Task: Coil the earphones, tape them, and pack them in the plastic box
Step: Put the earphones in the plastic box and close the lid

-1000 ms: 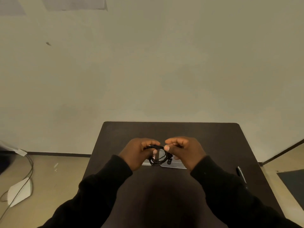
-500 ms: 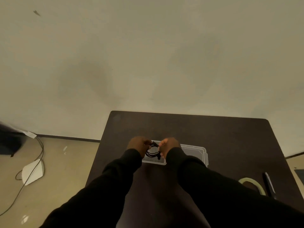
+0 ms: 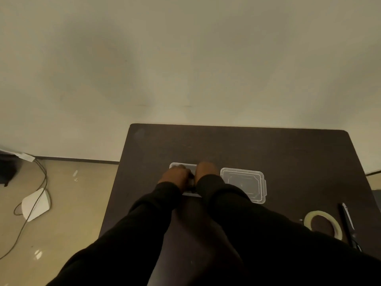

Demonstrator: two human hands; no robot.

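Since half a second back, both my hands have dropped lower onto the plastic box [image 3: 181,165] and the coil of earphones [image 3: 192,183] that was in plain view between them is now mostly hidden.

Biggest thing first: the dark tabletop [image 3: 237,145] fills the lower middle of the view, with its far edge against a pale wall [image 3: 185,58]. Off its left edge is the floor [image 3: 68,203], where a white flat gadget [image 3: 36,204] lies with a dark cable [image 3: 40,182] running over it.

Both my black sleeves [image 3: 144,234] come up from the near edge. My left hand [image 3: 175,178] and right hand [image 3: 207,169] sit side by side, almost touching, over the box around the middle of the tabletop, a bit toward the left edge. Only the box's far rim and a strip of its near rim peek out around my hands. A dark bit of the earphones shows in the gap between my hands, so they're at the box, but I honestly can't tell whether my fingers are pinching them or spread flat, since the backs of my hands cover everything.

Just beside my right hand lies the clear lid [image 3: 244,183], flat on the tabletop. Near the right edge, toward the near corner, there's the roll of tape [image 3: 323,213], and just beside it a pen [image 3: 348,221].
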